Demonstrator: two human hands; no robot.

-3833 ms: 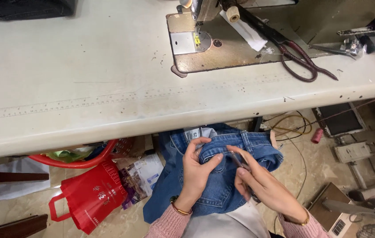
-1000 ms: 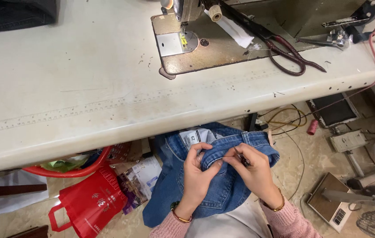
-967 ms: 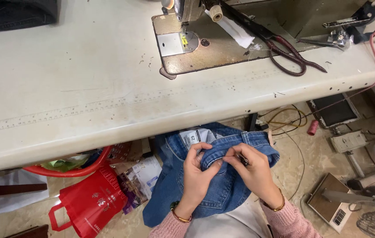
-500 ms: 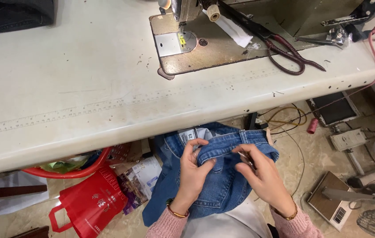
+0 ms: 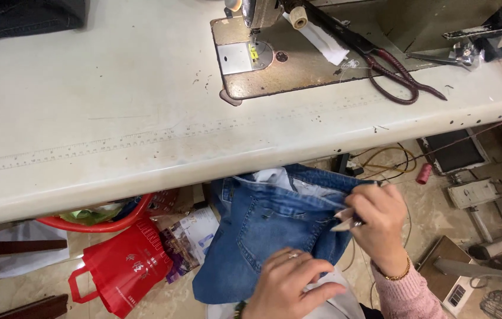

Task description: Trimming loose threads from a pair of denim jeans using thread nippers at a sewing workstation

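A pair of blue jeans point(image 5: 266, 227) lies on my lap below the table edge, waistband toward the table and its white pocket lining showing. My left hand point(image 5: 289, 280) rests flat on the denim near my body, fingers spread, a ring on one finger. My right hand point(image 5: 378, 221) pinches the waistband at its right end and holds a small thin tool against it. A bracelet sits on that wrist.
A white sewing table point(image 5: 115, 112) spans the view with a sewing machine bed point(image 5: 274, 56) and dark red-handled scissors point(image 5: 393, 65) on it. Below left are a red bag point(image 5: 124, 266) and a red basin point(image 5: 97, 224). Cables and a pedal point(image 5: 452, 153) lie on the floor at the right.
My left hand slid off the waistband down toward my body onto the denim. My right hand shifted right along the waistband, and the jeans spread out flatter.
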